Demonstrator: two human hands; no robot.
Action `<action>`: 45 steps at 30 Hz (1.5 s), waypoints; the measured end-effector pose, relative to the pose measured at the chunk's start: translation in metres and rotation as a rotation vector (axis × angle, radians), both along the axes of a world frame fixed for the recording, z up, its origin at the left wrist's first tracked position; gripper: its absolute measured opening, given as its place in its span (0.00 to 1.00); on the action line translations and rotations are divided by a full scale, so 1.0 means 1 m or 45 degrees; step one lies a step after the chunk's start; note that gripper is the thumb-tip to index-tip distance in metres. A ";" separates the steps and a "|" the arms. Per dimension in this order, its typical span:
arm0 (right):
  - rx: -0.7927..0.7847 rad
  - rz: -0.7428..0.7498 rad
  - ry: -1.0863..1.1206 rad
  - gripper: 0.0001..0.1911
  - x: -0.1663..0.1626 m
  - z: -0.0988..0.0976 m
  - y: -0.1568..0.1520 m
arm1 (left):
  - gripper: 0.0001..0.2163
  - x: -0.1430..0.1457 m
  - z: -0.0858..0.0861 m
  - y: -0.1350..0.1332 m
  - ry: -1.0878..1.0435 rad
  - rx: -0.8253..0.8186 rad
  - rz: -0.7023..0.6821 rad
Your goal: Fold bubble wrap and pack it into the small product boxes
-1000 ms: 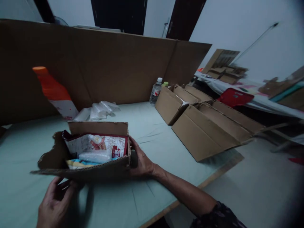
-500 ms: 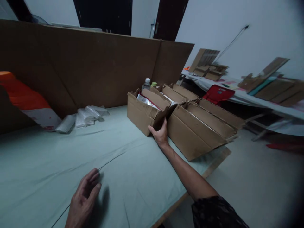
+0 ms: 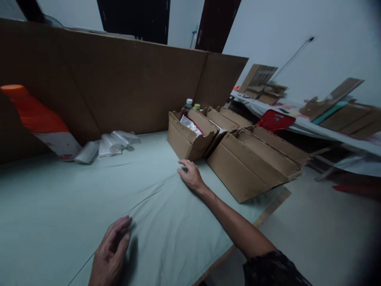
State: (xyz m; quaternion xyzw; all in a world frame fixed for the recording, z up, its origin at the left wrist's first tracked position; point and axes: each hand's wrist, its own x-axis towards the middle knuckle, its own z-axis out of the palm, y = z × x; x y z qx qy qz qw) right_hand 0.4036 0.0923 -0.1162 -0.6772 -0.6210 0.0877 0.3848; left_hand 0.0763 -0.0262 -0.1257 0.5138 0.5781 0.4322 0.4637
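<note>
My right hand is off the boxes and rests on or just above the pale green cloth, fingers apart and holding nothing. Just beyond its fingertips stands a cardboard box with a red-and-white packet inside. To the right of that hand is a larger cardboard box with dividers. Near the front of the table my left hand hovers low over the cloth, its fingers loosely curved with a gap to the thumb and nothing between them.
An orange-and-white bottle leans at the left beside bubble-wrap packs. Behind them stands a tall cardboard panel. Bottles with a white cap and a green cap show behind the box. A red chair and another table are at the right.
My right hand has let go of the small box's corner and drawn back onto the cloth. That box now sits slightly farther back, closer to the others. My left hand has barely moved.
</note>
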 end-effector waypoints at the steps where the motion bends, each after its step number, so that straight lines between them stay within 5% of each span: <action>1: -0.013 -0.009 -0.007 0.14 0.003 0.003 0.008 | 0.20 0.000 0.000 0.000 -0.006 0.002 0.001; 5: -0.036 -0.038 -0.023 0.14 0.012 0.010 0.020 | 0.19 -0.002 -0.003 0.000 -0.025 0.009 0.000; 11: -0.087 0.158 0.002 0.12 -0.015 0.008 -0.006 | 0.18 -0.006 -0.006 0.009 -0.043 0.006 -0.063; 16: -0.116 0.470 0.026 0.12 -0.065 0.003 0.012 | 0.13 0.000 0.002 0.012 -0.047 0.115 -0.081; 21: -0.074 0.728 -0.198 0.10 -0.151 -0.009 0.049 | 0.13 -0.015 0.015 0.012 0.013 0.139 -0.116; 26: 0.003 0.864 -0.274 0.12 -0.206 -0.019 0.056 | 0.14 -0.102 0.048 0.033 0.368 0.240 0.149; 30: 0.109 0.921 -0.389 0.14 -0.208 -0.026 0.058 | 0.15 -0.209 0.095 0.080 0.911 0.486 0.476; 33: 0.167 0.920 -0.399 0.14 -0.203 -0.032 0.062 | 0.18 -0.281 0.137 0.121 1.413 0.480 0.732; 36: 0.199 0.922 -0.385 0.14 -0.201 -0.035 0.065 | 0.26 -0.335 0.173 0.155 1.513 0.422 0.890; 41: 0.230 0.926 -0.372 0.13 -0.199 -0.036 0.067 | 0.23 -0.385 0.197 0.194 1.444 0.190 1.116; 45: 0.223 0.922 -0.368 0.13 -0.198 -0.036 0.067 | 0.29 -0.386 0.196 0.197 1.374 0.131 0.938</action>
